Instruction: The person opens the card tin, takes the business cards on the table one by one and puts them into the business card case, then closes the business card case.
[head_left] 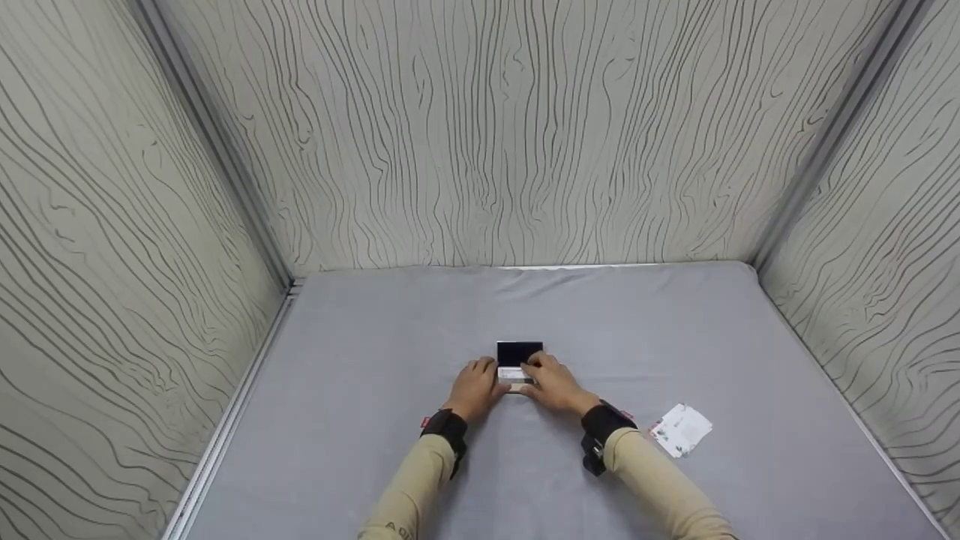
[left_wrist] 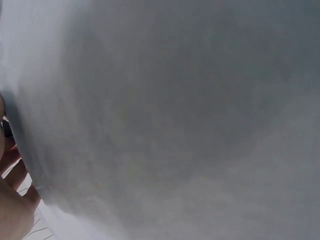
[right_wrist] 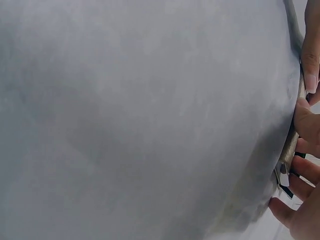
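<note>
A small hinged card case point(head_left: 519, 352) lies open on the grey cloth, its dark lid toward the back and a white printed card point(head_left: 511, 373) in the near half. My left hand point(head_left: 477, 388) grips its left side, with the thumb at the front corner. From the right, my right hand point(head_left: 557, 385) holds it, thumb at the front edge and fingertips over the card. In the right wrist view, the case's tan edge point(right_wrist: 290, 148) shows beside my right fingers point(right_wrist: 301, 186). Only part of my left hand point(left_wrist: 15, 212) enters the left wrist view, at its edge.
A loose spread of white printed cards point(head_left: 681, 430) lies to the right, near my right forearm. Grey cloth point(head_left: 375, 337) covers the table. Panels with a wood-grain pattern point(head_left: 510, 135) stand at the back and both sides, with metal posts at the corners.
</note>
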